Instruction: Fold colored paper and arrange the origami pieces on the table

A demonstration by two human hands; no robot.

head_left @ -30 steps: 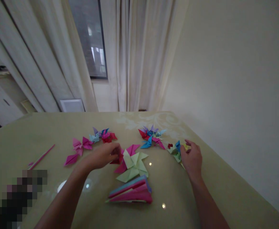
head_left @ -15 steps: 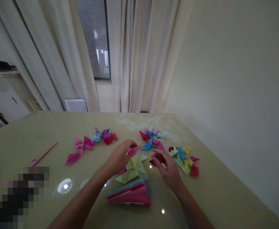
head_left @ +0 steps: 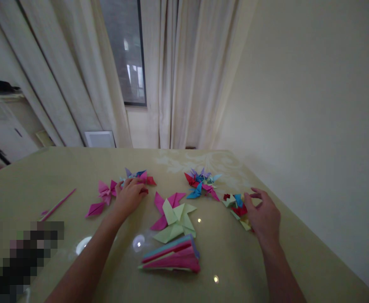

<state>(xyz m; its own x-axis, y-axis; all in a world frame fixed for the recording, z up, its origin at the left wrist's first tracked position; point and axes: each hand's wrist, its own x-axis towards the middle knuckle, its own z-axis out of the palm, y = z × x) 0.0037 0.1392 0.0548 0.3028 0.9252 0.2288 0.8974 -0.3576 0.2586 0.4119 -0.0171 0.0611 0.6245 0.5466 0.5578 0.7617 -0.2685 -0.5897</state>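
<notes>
My left hand [head_left: 129,197] lies on the table at the left group of folded paper pieces [head_left: 137,176], its fingers curled over a red paper piece [head_left: 144,191]. At the right, the fingertips of my right hand [head_left: 263,214] rest loosely spread on a mixed-colour pile of folded pieces [head_left: 235,203], beside a red piece [head_left: 240,211]. Between my hands lies a pink and green paper pinwheel [head_left: 172,214]. A fanned stack of coloured paper sheets [head_left: 172,256] sits in front of it.
A third cluster of red, blue and purple folded pieces [head_left: 201,183] lies further back. Pink folded pieces [head_left: 106,192] and a pink strip [head_left: 57,205] lie at the left. The glossy table [head_left: 77,168] ends near a wall on the right, with curtains [head_left: 184,71] behind.
My right hand carried a red piece from the middle over to the right pile. My left hand left the pinwheel and moved left onto the left group.
</notes>
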